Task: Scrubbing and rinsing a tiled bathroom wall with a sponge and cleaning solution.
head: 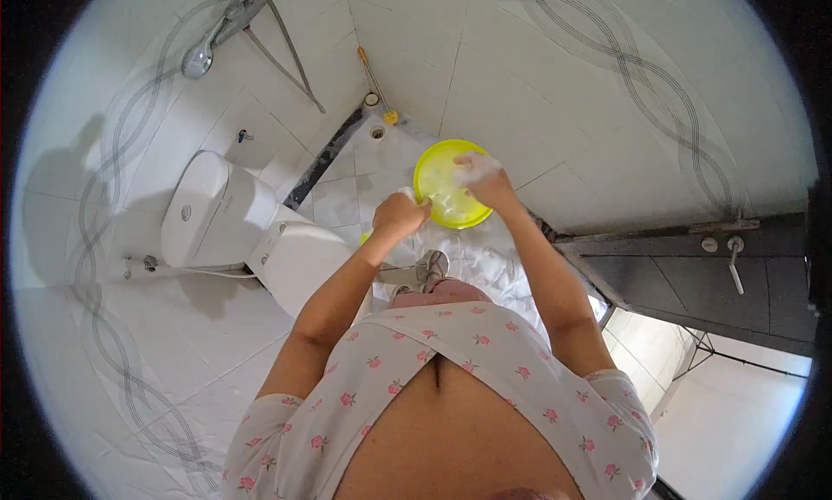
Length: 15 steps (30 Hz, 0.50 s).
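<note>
A round yellow-green plastic basin (pixel 448 221) is in front of me, with whitish suds on its inner face. My left hand (pixel 402 215) grips the basin's left rim, the thumb over the edge. Over the basin's upper right part is my right hand (pixel 484 180), covered in white foam; its fingers are spread over the surface, and whether they hold something under the foam I cannot tell. Foam (pixel 497 263) lies on the tiled floor below, around and to the right of my shoes (pixel 434 266).
A white toilet (pixel 305 253) stands at the left, close to my left arm. A shower head (pixel 197 59) with its hose hangs on the upper left wall. A long-handled yellow brush (pixel 390 117) leans in the corner by a floor drain (pixel 377 133). A dark door (pixel 702 279) is at the right.
</note>
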Each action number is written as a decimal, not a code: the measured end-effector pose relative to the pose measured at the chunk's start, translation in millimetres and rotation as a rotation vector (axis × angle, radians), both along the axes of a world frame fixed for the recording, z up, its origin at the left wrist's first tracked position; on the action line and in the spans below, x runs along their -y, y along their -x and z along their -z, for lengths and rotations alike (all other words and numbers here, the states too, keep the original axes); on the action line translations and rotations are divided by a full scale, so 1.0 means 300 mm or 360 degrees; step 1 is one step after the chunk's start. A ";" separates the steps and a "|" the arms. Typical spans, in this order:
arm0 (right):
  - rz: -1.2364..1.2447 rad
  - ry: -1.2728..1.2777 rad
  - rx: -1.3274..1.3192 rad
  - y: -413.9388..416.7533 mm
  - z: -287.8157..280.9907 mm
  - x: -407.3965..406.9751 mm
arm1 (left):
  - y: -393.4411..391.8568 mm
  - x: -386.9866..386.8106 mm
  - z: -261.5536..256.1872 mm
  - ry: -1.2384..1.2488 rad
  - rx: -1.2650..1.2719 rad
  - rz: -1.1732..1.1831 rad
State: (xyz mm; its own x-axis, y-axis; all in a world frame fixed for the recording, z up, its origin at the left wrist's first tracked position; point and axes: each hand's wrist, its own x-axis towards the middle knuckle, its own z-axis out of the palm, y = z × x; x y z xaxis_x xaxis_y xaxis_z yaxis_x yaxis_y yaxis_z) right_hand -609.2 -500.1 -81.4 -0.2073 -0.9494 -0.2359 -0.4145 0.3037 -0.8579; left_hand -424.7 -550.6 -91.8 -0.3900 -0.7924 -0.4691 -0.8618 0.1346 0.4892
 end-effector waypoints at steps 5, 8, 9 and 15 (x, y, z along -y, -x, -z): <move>-0.0632 -0.0318 -0.0866 0.022 0.286 0.079 | 0.092 0.020 -0.012 0.0040 0.0014 0.0082; -0.0882 -0.0472 -0.1009 0.070 0.372 0.117 | 0.132 0.024 0.012 -0.0004 0.0033 0.0062; -0.0655 -0.0232 -0.0959 0.071 0.375 0.121 | 0.140 0.031 0.022 -0.0003 0.0038 0.0009; -0.0103 -0.0454 -0.0927 0.089 0.169 0.160 | 0.168 0.047 0.021 -0.0018 0.0100 -0.0113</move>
State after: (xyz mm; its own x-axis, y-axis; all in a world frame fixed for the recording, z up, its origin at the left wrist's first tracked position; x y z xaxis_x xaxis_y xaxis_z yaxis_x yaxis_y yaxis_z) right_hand -636.1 -548.1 -132.1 -0.3218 -0.8810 -0.3468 -0.8126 0.4450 -0.3764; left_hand -475.1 -564.9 -97.9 -0.3026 -0.8113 -0.5002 -0.8979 0.0667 0.4350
